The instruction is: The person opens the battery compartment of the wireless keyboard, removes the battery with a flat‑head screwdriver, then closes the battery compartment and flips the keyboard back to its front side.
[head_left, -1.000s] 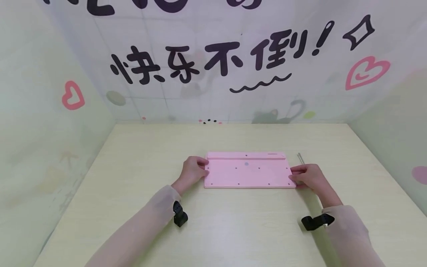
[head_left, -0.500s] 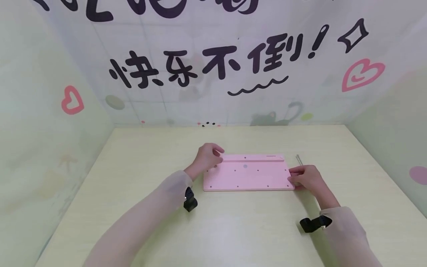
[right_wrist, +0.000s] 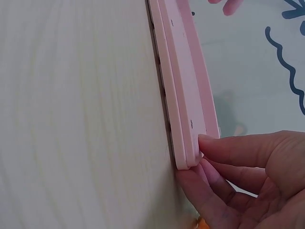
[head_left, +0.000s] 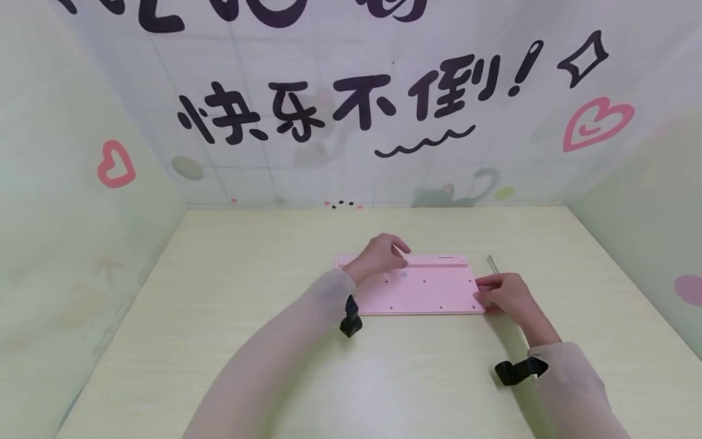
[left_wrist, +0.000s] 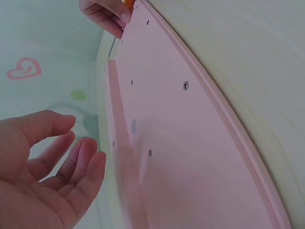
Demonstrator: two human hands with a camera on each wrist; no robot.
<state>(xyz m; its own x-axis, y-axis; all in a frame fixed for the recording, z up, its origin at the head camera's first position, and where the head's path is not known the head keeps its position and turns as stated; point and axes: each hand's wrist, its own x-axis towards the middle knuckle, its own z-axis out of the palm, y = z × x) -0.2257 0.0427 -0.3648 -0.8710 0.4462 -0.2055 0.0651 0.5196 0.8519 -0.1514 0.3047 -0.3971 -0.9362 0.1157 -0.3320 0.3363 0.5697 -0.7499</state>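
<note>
A pink keyboard (head_left: 428, 296) lies face down on the table, its screwed back upward and its raised bar along the far side. Small screws (left_wrist: 186, 85) dot the back. My left hand (head_left: 379, 253) hovers over the far left part, fingers loosely bent and apart, nothing between them. At the right end, my right hand (head_left: 506, 289) pinches the keyboard's edge between thumb and fingers. The right wrist view shows the thumb on the back and fingertips beneath the corner (right_wrist: 187, 160).
A thin metal shaft (head_left: 492, 263) lies just beyond the right hand, and something orange (right_wrist: 202, 223) shows behind that hand's fingers. The pale wooden table (head_left: 406, 372) meets a printed cloth wall (head_left: 307, 177) at the back.
My left hand has let go of the keyboard's left edge and moved right over its back. The right hand keeps its pinch on the right edge.
</note>
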